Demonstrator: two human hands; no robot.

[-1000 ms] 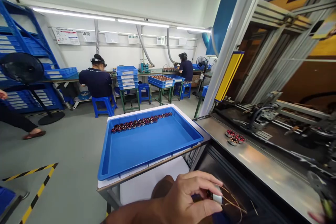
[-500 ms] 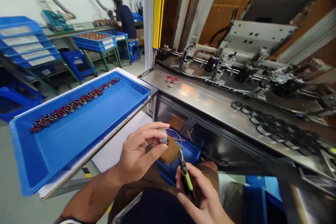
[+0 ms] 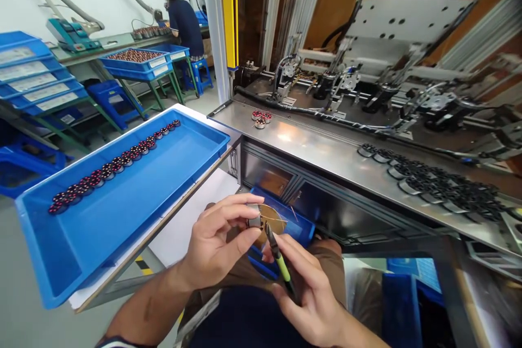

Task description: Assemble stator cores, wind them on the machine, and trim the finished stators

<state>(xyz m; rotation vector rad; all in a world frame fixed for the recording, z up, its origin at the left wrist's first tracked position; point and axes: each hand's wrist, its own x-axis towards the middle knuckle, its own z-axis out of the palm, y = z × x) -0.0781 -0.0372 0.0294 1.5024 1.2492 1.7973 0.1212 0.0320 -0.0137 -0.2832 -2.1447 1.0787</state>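
My left hand (image 3: 222, 236) pinches a small round motor stator (image 3: 254, 218) with a grey side between thumb and fingers. Thin copper wires (image 3: 274, 216) stick out from its right side, one of them curving in a loop. In my right hand (image 3: 304, 288) is a pair of nippers (image 3: 279, 261) with green and black handles. Their dark jaws point up and left, close beside the stator and its wires. Whether the jaw tips touch a wire I cannot tell. Both hands are above my lap, over a blue bin (image 3: 304, 227).
To the left, a blue tray (image 3: 175, 160) holds a row of small motor parts (image 3: 116, 164). Three red-topped parts (image 3: 260, 124) and a heap of black parts (image 3: 440, 185) lie on the metal ledge (image 3: 302, 144) before a machine (image 3: 391, 49). A person (image 3: 185, 24) sits farther back.
My right hand has brought the nippers up and left, from the wire ends to close beside the stator. My left hand keeps its grip. The view has shifted slightly.
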